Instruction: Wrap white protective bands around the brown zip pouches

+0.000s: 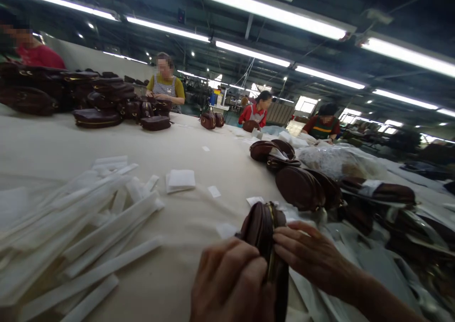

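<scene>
A dark brown zippered bag (254,225) stands on edge at the front of the table, its gold-toothed zipper facing up. My right hand (309,253) grips its right side, fingers laid along the side by the zipper. Curled closed, my left hand (231,279) is at the near left part of the bag and covers much of it. What its fingertips pinch is hidden behind the knuckles.
White strips (113,222) are heaped at left, near a stack of white squares (180,180). Brown bags (300,187) and clear plastic wrap (337,161) crowd the right. More bags (97,117) are piled back left. Several co-workers, including a person in a checked apron (166,87), are around the table.
</scene>
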`<state>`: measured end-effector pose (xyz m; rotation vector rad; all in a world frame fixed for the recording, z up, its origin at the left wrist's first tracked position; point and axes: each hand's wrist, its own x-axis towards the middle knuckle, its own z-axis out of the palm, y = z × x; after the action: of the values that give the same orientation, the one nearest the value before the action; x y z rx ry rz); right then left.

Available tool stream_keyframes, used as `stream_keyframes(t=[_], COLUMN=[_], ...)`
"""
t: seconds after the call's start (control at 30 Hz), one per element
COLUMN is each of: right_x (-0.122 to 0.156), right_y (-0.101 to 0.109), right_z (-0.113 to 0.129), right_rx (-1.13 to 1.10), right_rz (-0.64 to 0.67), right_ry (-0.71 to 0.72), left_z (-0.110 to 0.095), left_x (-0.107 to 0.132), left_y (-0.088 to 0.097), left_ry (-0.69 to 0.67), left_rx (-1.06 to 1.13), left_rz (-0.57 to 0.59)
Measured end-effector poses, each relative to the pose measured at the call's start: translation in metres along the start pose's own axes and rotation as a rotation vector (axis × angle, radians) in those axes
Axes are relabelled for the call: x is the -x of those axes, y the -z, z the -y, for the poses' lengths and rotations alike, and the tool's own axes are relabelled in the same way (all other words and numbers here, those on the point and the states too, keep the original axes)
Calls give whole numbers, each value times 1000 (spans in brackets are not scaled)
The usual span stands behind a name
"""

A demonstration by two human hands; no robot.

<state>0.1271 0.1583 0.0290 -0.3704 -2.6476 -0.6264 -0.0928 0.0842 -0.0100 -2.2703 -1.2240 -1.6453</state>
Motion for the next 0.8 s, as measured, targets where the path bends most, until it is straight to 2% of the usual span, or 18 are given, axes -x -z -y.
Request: stream_keyframes(t=[0.07, 0.13, 0.2, 0.27, 0.33, 0.47, 0.57, 0.63, 0.73, 0.8], right_x=[4, 10, 15, 20, 24, 30, 34, 37, 37, 32], right_y=[7, 8, 8, 11, 18, 39, 38, 28, 12, 5], right_z=[21, 36, 45, 52, 63, 104, 138, 151, 151, 145], right_rx=[-31, -67, -101, -132, -144, -203, -206, -148, -114, -121], right_rz=[26, 28, 30, 33, -15, -134, -106, -80, -61, -47], right_ry=[46, 73, 55, -39, -219, -576, -647, -682, -741, -733], left_z=[-1, -5, -9, -12, -13, -12, -15, -17, -12, -6], left_x=[-11, -10, -1, 11, 20, 26, 23, 19, 11, 9], left_y=[23, 33, 31, 23, 15, 1, -2, 2, 11, 18], left_ry=[-29, -100, -167, -213, -261, -338, -315, -277, -214, -195], left_rx=[104, 207, 244, 203, 124, -12, -102, -134, -136, -133], left_rz=[134, 358, 556, 672, 709, 610, 539, 581, 722, 745])
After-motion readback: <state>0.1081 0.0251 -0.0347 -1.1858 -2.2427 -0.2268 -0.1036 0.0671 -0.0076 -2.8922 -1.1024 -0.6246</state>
